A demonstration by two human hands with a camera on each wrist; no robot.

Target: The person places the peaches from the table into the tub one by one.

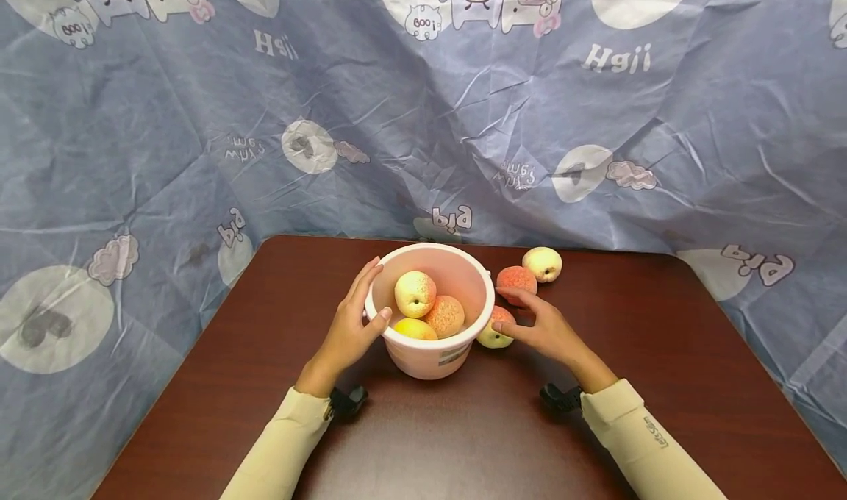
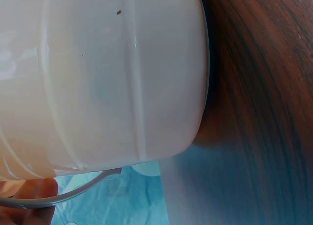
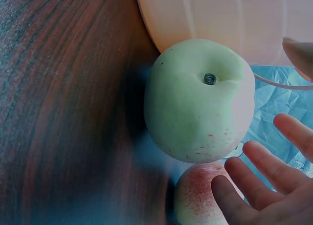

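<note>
A pink plastic bucket (image 1: 418, 362) stands upright on the table, holding a yellow-red peach (image 1: 415, 294), an orange-brown fruit (image 1: 445, 316) and a yellow fruit (image 1: 415, 329). My left hand (image 1: 347, 332) grips the bucket's left rim, thumb over the edge and fingers along the outside. In the left wrist view, fingertips (image 2: 41, 191) show by the bucket's thin handle (image 2: 63, 198). My right hand (image 1: 545, 331) is spread beside a yellow-red peach (image 1: 496, 332) at the bucket's right side. The right wrist view shows that peach (image 3: 195, 107) close up, with nothing held in the fingers.
Behind the right hand lie a reddish peach (image 1: 517, 282) and a pale yellow one (image 1: 542, 264) near the table's back edge. The dark brown wooden table (image 1: 437, 448) meets a blue printed cloth (image 1: 410, 140) hung behind it and at the left.
</note>
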